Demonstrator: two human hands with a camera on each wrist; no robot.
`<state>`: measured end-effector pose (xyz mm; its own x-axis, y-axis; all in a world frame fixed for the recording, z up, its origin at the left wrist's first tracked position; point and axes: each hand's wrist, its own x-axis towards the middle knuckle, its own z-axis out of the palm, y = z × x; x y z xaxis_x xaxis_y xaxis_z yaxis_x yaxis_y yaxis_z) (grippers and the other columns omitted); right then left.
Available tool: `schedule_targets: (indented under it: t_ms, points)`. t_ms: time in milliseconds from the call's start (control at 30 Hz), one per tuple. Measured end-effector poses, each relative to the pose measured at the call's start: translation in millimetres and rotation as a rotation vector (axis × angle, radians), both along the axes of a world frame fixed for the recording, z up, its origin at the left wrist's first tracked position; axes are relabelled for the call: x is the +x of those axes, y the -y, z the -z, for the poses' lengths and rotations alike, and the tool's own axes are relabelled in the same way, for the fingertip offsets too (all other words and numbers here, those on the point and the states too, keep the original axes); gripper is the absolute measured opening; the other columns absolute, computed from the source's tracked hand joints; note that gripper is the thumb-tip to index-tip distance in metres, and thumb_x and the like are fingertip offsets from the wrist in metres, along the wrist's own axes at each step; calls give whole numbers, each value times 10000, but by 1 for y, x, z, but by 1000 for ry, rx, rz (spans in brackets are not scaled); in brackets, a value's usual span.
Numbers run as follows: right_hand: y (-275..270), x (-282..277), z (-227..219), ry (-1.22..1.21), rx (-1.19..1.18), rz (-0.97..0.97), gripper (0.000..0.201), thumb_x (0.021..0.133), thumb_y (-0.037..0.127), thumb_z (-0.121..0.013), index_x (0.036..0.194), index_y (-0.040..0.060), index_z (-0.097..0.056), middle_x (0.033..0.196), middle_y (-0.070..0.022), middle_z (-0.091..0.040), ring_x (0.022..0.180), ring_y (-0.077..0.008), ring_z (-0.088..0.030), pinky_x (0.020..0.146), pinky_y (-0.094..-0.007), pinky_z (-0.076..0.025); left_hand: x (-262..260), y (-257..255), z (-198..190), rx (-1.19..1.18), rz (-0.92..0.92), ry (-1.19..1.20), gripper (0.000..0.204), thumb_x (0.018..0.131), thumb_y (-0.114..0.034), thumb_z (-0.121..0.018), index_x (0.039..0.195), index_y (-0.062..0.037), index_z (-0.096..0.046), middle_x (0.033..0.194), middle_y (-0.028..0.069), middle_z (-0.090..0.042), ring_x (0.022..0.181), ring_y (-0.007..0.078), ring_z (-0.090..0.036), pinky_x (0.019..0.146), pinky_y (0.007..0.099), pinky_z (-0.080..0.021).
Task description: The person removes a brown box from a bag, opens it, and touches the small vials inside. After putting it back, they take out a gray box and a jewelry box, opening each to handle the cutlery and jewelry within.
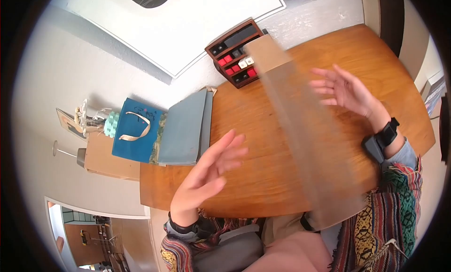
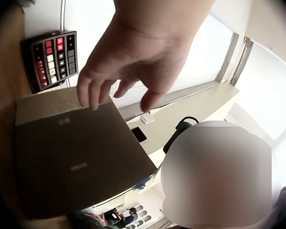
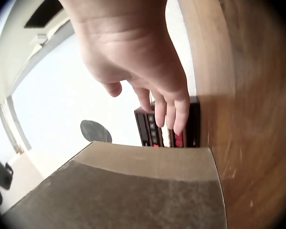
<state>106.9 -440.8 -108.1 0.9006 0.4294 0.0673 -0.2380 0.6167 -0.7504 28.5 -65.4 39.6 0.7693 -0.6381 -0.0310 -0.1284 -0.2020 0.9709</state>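
A large grey-brown panel-like object (image 1: 307, 131) with a tan end band, perhaps a big book or folder, stands on edge on the wooden table (image 1: 253, 178), blurred by motion. Its broad dark face (image 2: 76, 167) fills much of the left wrist view. My left hand (image 1: 202, 173) hovers to its left, fingers spread and relaxed, apart from it in the head view. On the other side, my right hand (image 1: 347, 91) is raised with loose, slightly bent fingers and nothing in them. In the right wrist view the tan band (image 3: 148, 162) lies below the fingertips.
A dark wooden rack (image 1: 235, 53) with red, white and black dice-like cubes stands by the wall. To the left are a grey-blue folder (image 1: 185, 126), a blue paper bag (image 1: 134, 136) with a cord handle and a cardboard box (image 1: 110, 154). Another person (image 2: 219, 176) appears blurred in the left wrist view.
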Motion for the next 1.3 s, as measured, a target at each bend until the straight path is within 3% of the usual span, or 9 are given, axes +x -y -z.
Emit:
schedule_targets:
  t_ms: [67, 167, 300, 400, 600, 967, 1067, 1167, 1300]
  points:
    - [15, -1, -8, -196, 193, -7, 589, 1027, 488, -384, 1429, 62, -448, 1269, -113, -600, 1110, -210, -602, 932, -346, -499, 22, -2, 10, 337, -28, 246, 719, 922, -214, -642, 1521, -46, -282, 1525, 188, -349, 1312, 282, -456, 1045, 400, -386]
    - [14, -11, -27, -360, 203, 145, 559, 1017, 491, -422, 1368, 69, -526, 1216, -100, -635, 1041, -197, -635, 871, -325, -525, 58, -22, 43, 1005, -258, 1001, 613, 881, -136, -676, 1433, -47, -425, 1396, 179, -474, 1255, 320, -485, 997, 405, -418]
    - [19, -11, -8, -332, 107, 196, 550, 1009, 502, -437, 1334, 74, -556, 1186, -83, -645, 1013, -178, -636, 845, -311, -525, 92, -66, 76, 1478, -527, 963, 469, 810, -232, -747, 1208, -48, -583, 1127, 136, -590, 1102, 290, -567, 873, 426, -479]
    - [21, -13, 1, -318, 78, 223, 545, 1003, 510, -449, 1309, 79, -578, 1163, -70, -653, 992, -163, -636, 826, -301, -525, 108, -98, 95, 1750, -461, 830, 302, 789, -216, -748, 1004, -62, -602, 956, 102, -635, 949, 280, -652, 756, 405, -534]
    - [23, -12, 17, -291, 37, 258, 536, 990, 527, -471, 1258, 87, -623, 1118, -44, -669, 949, -135, -637, 786, -281, -525, 88, -126, 117, 1727, -425, 1048, 81, 801, -76, -647, 824, -72, -570, 792, 102, -661, 693, 287, -680, 583, 358, -550]
    - [0, -26, -7, -324, -96, 315, 431, 980, 451, -533, 1176, 92, -667, 1027, -31, -691, 879, -114, -649, 736, -264, -527, -42, -180, 99, 1571, -493, 823, 25, 774, -110, -641, 788, -91, -635, 691, 141, -630, 619, 359, -631, 557, 461, -497]
    - [-6, -28, -9, -376, -91, 305, 416, 973, 441, -550, 1165, 93, -673, 1015, -24, -692, 866, -103, -646, 729, -254, -523, -73, -191, 75, 2032, -588, 344, 76, 778, -103, -634, 844, -92, -670, 757, 133, -663, 739, 339, -660, 659, 449, -512]
    - [-7, -24, -6, -424, -95, 277, 401, 969, 434, -561, 1156, 99, -677, 996, -16, -693, 849, -87, -639, 721, -242, -517, -75, -179, 72, 2215, -752, 544, 183, 798, -81, -640, 977, -83, -681, 945, 136, -685, 973, 331, -635, 827, 433, -494]
    - [-5, -24, -2, -418, -117, 261, 379, 972, 429, -562, 1137, 110, -684, 971, -10, -693, 835, -69, -628, 714, -231, -507, -55, -95, 55, 1540, -539, 815, 465, 813, -93, -695, 1258, -56, -565, 1286, 154, -546, 1163, 345, -523, 975, 435, -428]
